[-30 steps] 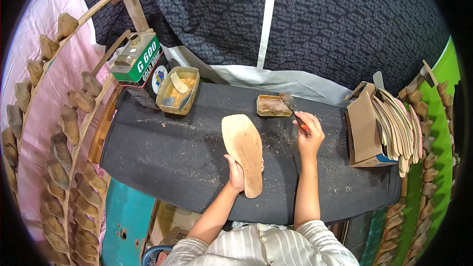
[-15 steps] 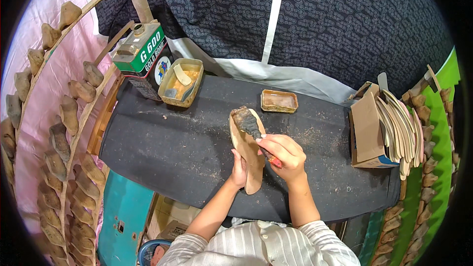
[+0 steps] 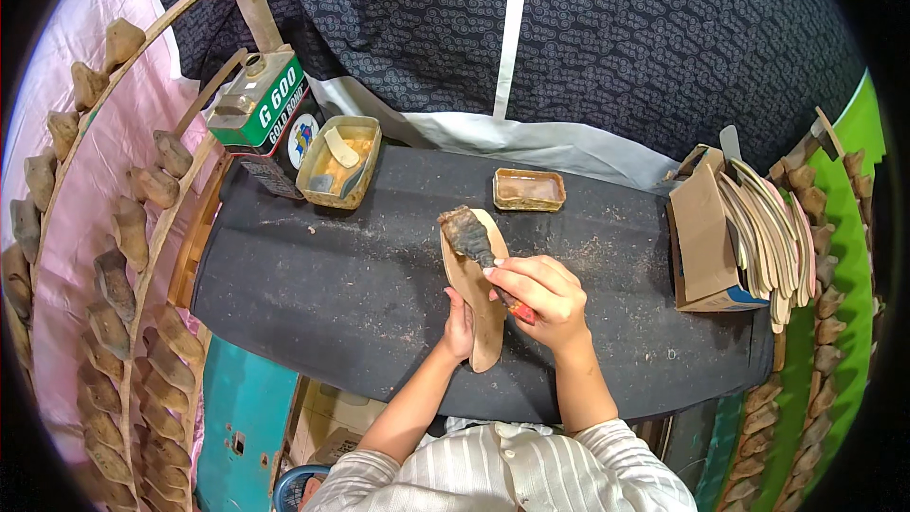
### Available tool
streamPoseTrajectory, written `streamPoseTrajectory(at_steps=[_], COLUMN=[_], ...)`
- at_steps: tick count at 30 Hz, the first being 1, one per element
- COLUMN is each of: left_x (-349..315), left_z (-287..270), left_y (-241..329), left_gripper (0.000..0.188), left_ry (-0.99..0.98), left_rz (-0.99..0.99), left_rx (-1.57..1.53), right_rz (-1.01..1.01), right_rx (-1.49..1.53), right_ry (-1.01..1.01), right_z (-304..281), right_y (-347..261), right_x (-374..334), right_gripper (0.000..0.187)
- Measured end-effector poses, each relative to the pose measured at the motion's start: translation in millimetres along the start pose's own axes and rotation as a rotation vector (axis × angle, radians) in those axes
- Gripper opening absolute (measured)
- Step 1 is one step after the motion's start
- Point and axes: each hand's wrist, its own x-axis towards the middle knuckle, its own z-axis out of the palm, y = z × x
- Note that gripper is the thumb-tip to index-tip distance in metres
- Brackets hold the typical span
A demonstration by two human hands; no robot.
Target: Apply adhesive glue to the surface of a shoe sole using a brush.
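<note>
A tan insole [image 3: 486,337] lies lengthwise over the middle of the dark-covered table, its wide end pointing away from me. My left hand [image 3: 459,324] grips its left edge near the middle, thumb on top. In my right hand [image 3: 542,296] is a brush [image 3: 471,237] with a dark, crusted head and a red-tipped handle. The brush head rests on or just over the far end of the insole; I cannot tell whether it touches. Its bristles look caked, and my fingers hide part of the handle.
A shallow tray [image 3: 529,192] stands beyond my hands. At the back left are a container with scraps [image 3: 341,171] and a green-and-black metal can [image 3: 261,118]. To the right, a cardboard box [image 3: 703,237] holds a stack of insoles [image 3: 768,232]. Racks of wooden shoe lasts [image 3: 114,284] flank the table.
The whole view has shifted slightly. Both hands keep their grips, and the brush remains over the insole's far end with hardly any movement.
</note>
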Motion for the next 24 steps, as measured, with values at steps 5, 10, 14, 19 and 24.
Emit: streamPoseTrajectory(at_steps=[5,10,14,19,24], left_x=[0.3,0.1,3.4,1.0,2.2], left_z=[-17.3,-5.7,-4.3,-12.3,3.0], left_y=[3.7,3.5,-2.4,9.7,18.3], left_gripper=[0.085,0.084,0.084,0.082,0.074], left_ry=[-0.088,0.027,0.064,0.029,0.218], left_rz=[-0.076,-0.069,-0.01,-0.072,-0.052], left_rx=[-0.025,-0.018,-0.05,-0.036,-0.1], right_rz=[-0.014,0.007,-0.034,-0.01,-0.007], right_rx=[0.157,0.058,0.075,0.213,0.195], right_ry=[-0.169,-0.061,-0.057,-0.223,-0.256], right_z=[-15.4,-11.1,-1.3,-16.4,-16.8], right_y=[-1.8,-1.5,5.7,2.5,2.6], right_x=[0.9,2.4,0.0,-1.1,-0.3], right_gripper=[0.029,0.03,0.03,0.029,0.028])
